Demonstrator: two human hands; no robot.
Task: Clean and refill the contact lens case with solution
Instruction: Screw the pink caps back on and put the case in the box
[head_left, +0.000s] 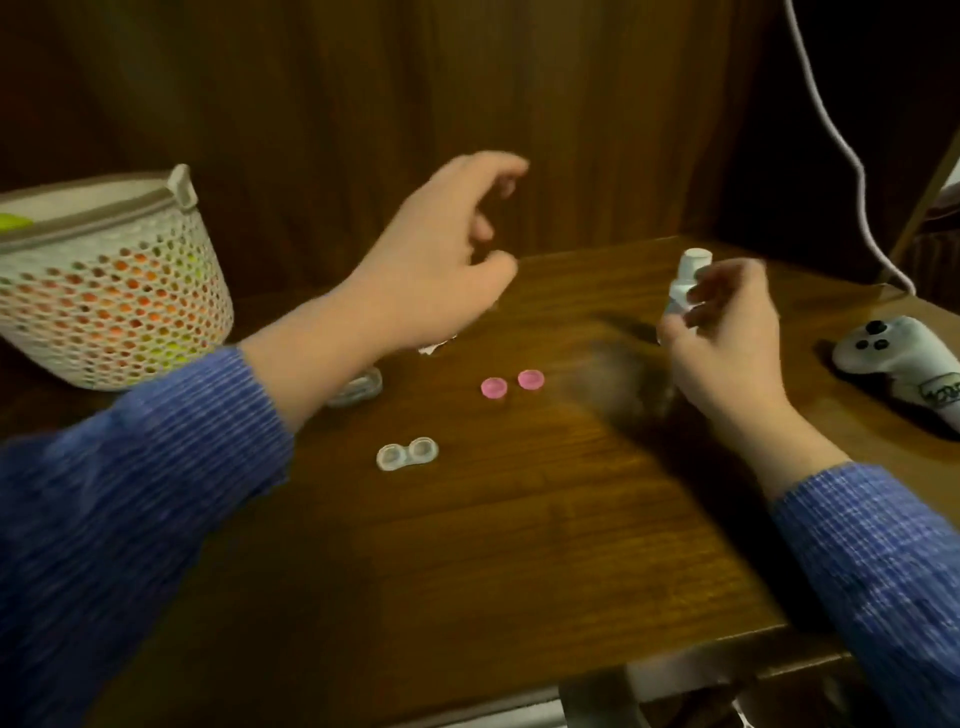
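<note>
We see the clear contact lens case (407, 453) lying uncapped near the middle of the wooden desk (519, 545), its long axis running roughly left to right, both wells facing up. Its two pink caps (512, 384) lie just beyond it, apart from the case. Our right hand (724, 343) pinches a small white solution bottle (684, 283), held upright with its cap on top, above the desk's right side. Our left hand (441, 260) hovers blurred with fingers loosely spread, holding nothing. A perforated basket (109, 280) sits at the far left edge.
</note>
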